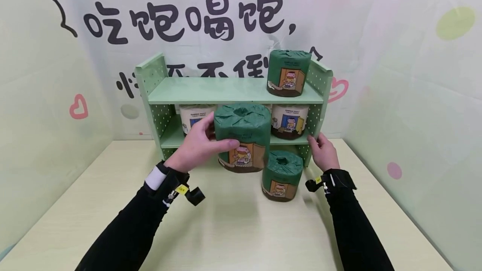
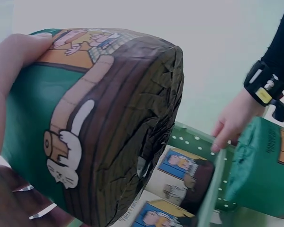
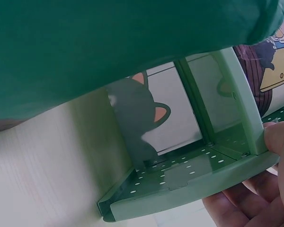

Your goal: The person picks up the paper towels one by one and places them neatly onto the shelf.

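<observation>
My left hand (image 1: 197, 145) holds a green-wrapped toilet paper roll (image 1: 248, 126) in the air in front of the shelf's middle, thumb on its printed front. In the left wrist view, the roll (image 2: 71, 113) is tilted and shows its crumpled brown base. My right hand (image 1: 324, 153) grips the right side panel of the light green shelf rack (image 1: 211, 89); the right wrist view shows the thumb (image 3: 277, 137) and fingers on opposite sides of the panel. Below on the table stands another green roll (image 1: 282, 175), left of that hand.
A green roll (image 1: 289, 72) stands on the top shelf at the right. White-and-brown rolls sit on the middle shelf, one at the right (image 1: 290, 121) and one at the left (image 1: 192, 114), partly hidden. Behind the pale table (image 1: 233, 229) hangs a printed backdrop (image 1: 233, 49).
</observation>
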`<state>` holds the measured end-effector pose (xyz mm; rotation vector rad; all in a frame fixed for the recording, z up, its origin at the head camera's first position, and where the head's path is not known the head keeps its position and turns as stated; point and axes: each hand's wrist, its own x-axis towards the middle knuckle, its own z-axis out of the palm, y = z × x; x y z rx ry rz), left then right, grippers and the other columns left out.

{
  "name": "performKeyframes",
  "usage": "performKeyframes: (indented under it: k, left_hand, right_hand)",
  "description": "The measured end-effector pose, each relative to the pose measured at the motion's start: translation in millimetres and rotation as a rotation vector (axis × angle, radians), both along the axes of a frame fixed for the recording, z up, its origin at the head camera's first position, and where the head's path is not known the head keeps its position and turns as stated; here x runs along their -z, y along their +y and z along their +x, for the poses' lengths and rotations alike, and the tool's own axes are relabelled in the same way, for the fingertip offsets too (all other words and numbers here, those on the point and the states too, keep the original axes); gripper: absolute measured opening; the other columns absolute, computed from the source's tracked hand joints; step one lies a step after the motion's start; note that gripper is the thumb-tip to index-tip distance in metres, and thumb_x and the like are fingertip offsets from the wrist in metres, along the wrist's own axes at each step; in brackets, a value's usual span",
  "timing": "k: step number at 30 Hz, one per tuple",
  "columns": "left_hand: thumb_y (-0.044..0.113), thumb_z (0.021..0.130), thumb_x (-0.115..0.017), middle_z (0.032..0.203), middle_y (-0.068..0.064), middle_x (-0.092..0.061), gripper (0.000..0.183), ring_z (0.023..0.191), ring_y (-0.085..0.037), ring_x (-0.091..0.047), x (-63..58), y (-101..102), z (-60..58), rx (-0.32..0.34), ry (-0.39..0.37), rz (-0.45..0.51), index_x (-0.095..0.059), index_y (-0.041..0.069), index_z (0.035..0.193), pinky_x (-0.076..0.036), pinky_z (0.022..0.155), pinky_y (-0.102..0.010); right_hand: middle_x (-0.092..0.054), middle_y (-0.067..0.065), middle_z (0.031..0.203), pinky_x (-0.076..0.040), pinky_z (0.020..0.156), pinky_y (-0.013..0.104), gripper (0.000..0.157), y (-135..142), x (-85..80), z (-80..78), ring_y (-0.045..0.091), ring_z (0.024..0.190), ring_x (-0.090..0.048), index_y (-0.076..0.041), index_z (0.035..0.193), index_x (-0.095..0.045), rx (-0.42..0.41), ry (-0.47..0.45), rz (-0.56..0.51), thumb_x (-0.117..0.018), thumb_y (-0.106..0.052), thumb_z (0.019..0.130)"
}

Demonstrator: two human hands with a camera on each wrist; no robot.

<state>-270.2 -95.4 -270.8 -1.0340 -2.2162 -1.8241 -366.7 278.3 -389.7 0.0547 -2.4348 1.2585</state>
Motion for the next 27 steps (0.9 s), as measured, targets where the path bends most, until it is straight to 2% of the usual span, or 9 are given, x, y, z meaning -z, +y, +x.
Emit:
performKeyframes:
  k: [6,11,19,23,27]
  left_hand:
    - [0.023,0.085,-0.078,0.127,-0.01,-0.055,0.068,0.11,-0.026,-0.055,-22.4,5,-3.8,-0.004,0.018,0.041,-0.044,0.014,0.144,-0.053,0.088,-0.043]
    - [0.022,0.088,-0.074,0.129,-0.01,-0.053,0.067,0.11,-0.025,-0.055,-41.2,8,-6.0,-0.04,0.027,0.054,-0.041,0.014,0.145,-0.053,0.087,-0.044]
    - [0.028,0.089,-0.071,0.126,-0.012,-0.053,0.063,0.108,-0.022,-0.055,-76.5,17,8.5,-0.157,0.062,0.035,-0.042,0.005,0.141,-0.053,0.088,-0.04]
    - [0.031,0.088,-0.073,0.126,-0.01,-0.053,0.066,0.108,-0.021,-0.055,-79.4,19,-2.3,-0.211,0.037,0.045,-0.042,0.008,0.141,-0.052,0.089,-0.039]
    - [0.037,0.086,-0.077,0.127,-0.006,-0.053,0.071,0.109,-0.019,-0.054,-73.5,16,-24.4,-0.241,0.023,0.049,-0.041,0.015,0.142,-0.05,0.091,-0.041]
  right_hand:
    - [-0.059,0.021,0.126,-0.048,0.089,0.057,0.046,0,-0.7,0.0,0.035,0.112,-0.056,-0.01,0.138,-0.054,0.004,0.0,-0.003,-0.044,-0.041,0.107]
    - [-0.06,0.021,0.126,-0.048,0.089,0.056,0.046,1,-0.9,-0.1,0.035,0.11,-0.057,-0.01,0.139,-0.053,0.009,0.005,-0.003,-0.044,-0.041,0.107]
    - [-0.058,0.021,0.128,-0.048,0.089,0.057,0.046,1,-0.2,-1.7,0.035,0.113,-0.055,-0.011,0.138,-0.054,0.0,0.002,-0.001,-0.044,-0.042,0.106]
    - [-0.059,0.021,0.127,-0.048,0.089,0.056,0.046,1,0.1,-1.7,0.035,0.112,-0.055,-0.01,0.137,-0.054,0.001,-0.005,-0.003,-0.044,-0.042,0.107]
    - [-0.059,0.021,0.126,-0.049,0.088,0.056,0.046,0,-0.2,-1.2,0.035,0.111,-0.056,-0.01,0.139,-0.053,0.002,-0.014,-0.009,-0.044,-0.042,0.107]
